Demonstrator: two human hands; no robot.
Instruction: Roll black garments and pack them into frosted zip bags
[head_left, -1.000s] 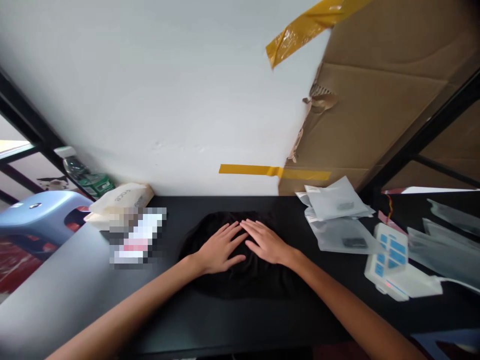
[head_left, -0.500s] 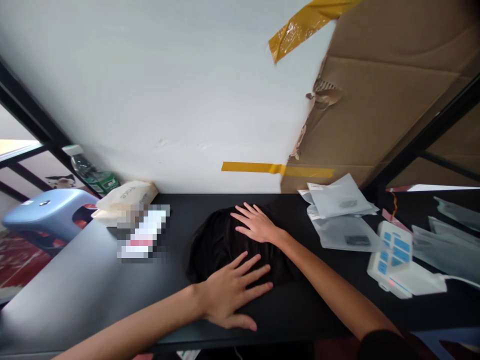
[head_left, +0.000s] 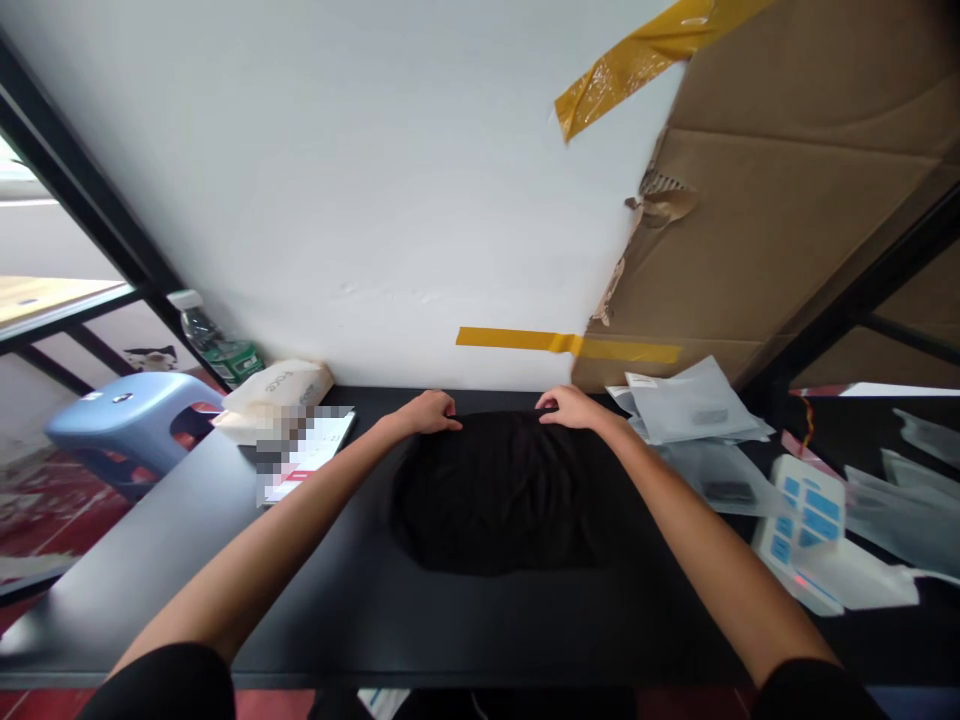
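A piece of black cloth (head_left: 499, 500) lies spread in a rounded, wrinkled shape on the black table (head_left: 352, 620). At its far left corner my left hand (head_left: 429, 411) is closed, thumb and fingers pinching the edge. My right hand (head_left: 571, 408) curls its fingers on the far right part of the same edge, likewise in a pinch. What kind of garment or cover the cloth is cannot be made out.
To the left lie a tissue pack (head_left: 277, 395), a blurred white paper or box (head_left: 322, 450) and a bottle (head_left: 217, 340), near a blue stool (head_left: 131, 410). On the right are translucent bags (head_left: 697, 405) and a white power strip (head_left: 806, 520). A white wall stands behind.
Both hands, flat and spread on the cloth before, have moved to its far edge and closed there. The cloth now lies flatter and wider. The view has shifted slightly.
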